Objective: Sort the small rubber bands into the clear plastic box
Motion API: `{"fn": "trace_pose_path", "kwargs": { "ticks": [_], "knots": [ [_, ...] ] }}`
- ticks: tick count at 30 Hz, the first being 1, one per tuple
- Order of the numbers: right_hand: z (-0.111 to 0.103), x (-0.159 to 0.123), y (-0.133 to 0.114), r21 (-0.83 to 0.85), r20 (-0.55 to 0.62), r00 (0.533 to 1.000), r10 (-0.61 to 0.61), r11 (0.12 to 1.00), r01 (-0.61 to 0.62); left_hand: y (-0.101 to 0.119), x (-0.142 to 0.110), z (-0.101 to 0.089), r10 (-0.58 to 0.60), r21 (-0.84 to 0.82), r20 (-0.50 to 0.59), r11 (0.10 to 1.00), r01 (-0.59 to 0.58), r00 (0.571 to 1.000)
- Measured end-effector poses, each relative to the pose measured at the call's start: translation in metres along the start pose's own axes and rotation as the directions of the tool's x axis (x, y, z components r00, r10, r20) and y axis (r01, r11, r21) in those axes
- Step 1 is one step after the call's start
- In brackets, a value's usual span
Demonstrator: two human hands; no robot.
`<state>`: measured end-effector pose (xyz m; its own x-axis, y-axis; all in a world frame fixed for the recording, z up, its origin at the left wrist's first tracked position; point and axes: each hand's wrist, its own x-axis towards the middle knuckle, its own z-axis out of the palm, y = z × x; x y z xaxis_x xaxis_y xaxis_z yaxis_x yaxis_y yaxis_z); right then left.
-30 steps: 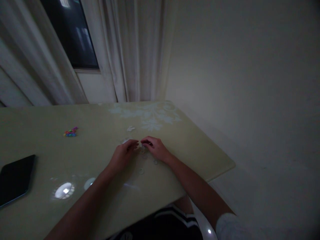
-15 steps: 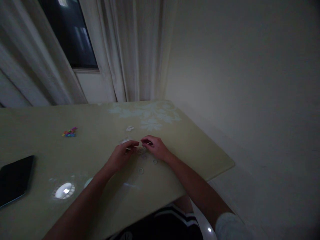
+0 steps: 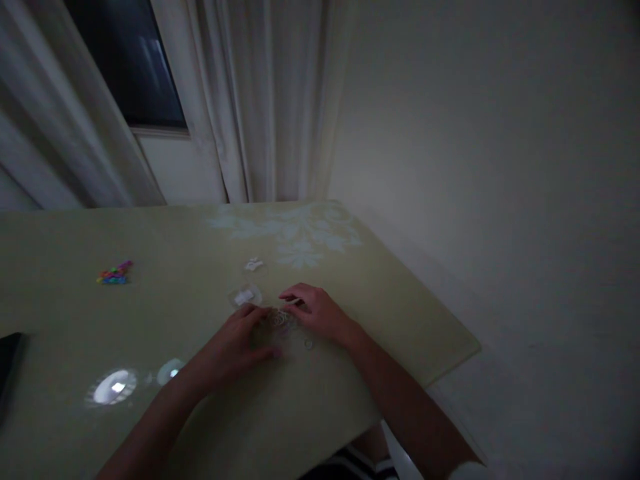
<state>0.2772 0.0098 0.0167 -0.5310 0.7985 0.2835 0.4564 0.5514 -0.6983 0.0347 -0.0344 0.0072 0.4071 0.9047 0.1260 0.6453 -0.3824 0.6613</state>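
A small pile of pale rings [image 3: 280,319] lies on the table between my hands. My left hand [image 3: 245,339] rests at the pile's left side, thumb and fingers spread apart; its fingertips reach the pile's edge and the thumb is a little blurred on the tabletop. At the pile's upper right, my right hand [image 3: 315,311] is closed in a pinch. A thin pale bit shows by its fingertips, too small to make out. One loose ring [image 3: 309,344] lies just below the right hand. Behind the left hand is a clear round container or lid [image 3: 246,294] with something white in it.
Small white pieces [image 3: 253,265] lie farther back. A heap of colourful small pieces [image 3: 115,274] is at the left. A dark flat device [image 3: 9,367] lies at the left edge. The glossy table [image 3: 400,327] meets the wall and curtains [image 3: 270,100] behind.
The view has shifted slightly right. My left hand has opened, its thumb moving down toward where a second loose ring lay; that ring no longer shows. My right hand stays pinched by the pile.
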Motion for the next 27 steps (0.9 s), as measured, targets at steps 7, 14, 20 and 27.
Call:
{"fn": "trace_pose_path", "kwargs": {
  "ticks": [7,14,20,27],
  "knots": [
    [-0.003,-0.009,0.0,-0.105,0.231,0.973,-0.016,0.994,0.042,-0.008,-0.005,0.023,-0.021,-0.004,-0.081,1.0,0.02,0.996],
    [0.017,-0.01,-0.006,-0.111,0.181,0.983,0.017,0.994,0.004,-0.007,-0.001,0.03,-0.078,-0.054,-0.16,0.996,0.07,0.984],
    [0.025,-0.013,-0.01,-0.172,0.136,0.99,0.03,0.985,-0.006,-0.004,-0.005,0.03,-0.082,-0.056,-0.154,0.996,0.074,0.985],
    [0.022,-0.015,-0.009,-0.022,0.065,0.995,0.081,0.997,-0.08,-0.002,-0.008,0.028,-0.111,-0.13,-0.164,0.987,0.09,0.98]
  ]
}}
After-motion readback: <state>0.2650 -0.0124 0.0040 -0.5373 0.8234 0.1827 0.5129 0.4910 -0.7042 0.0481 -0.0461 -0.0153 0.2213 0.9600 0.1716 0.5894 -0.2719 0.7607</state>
